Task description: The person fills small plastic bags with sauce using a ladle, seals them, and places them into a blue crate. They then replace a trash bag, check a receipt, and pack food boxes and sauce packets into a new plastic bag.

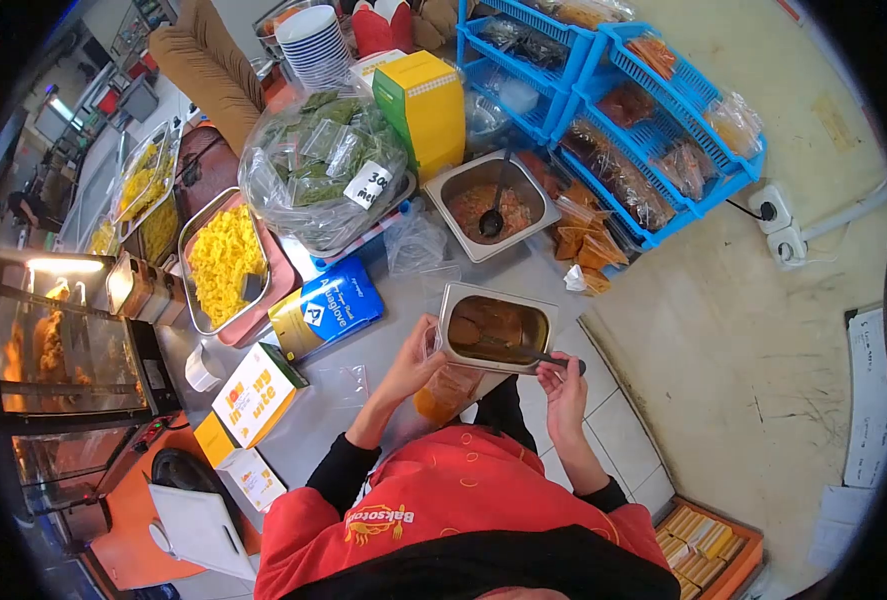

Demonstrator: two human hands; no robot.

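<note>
A steel pan (460, 357) of brown sauce sits at the table's edge close to my body. My right hand (564, 393) is closed round the dark handle of a ladle (538, 356), whose bowl dips into the sauce. At the pan's left rim, my left hand (412, 358) is pinched on what looks like a clear plastic bag (429, 341); its outline is hard to make out. Just below lies a clear bag with orange contents (436, 402). Farther back, a second steel pan (450, 196) holds a chunky reddish mix and a black ladle (492, 220).
Left of the pan lie a blue-yellow glove box (328, 308) and printed food boxes (259, 395). Behind are a tray of yellow food (195, 312) and a large bag of green packets (313, 170). Blue racks (653, 120) stand right, beside the wall (763, 330).
</note>
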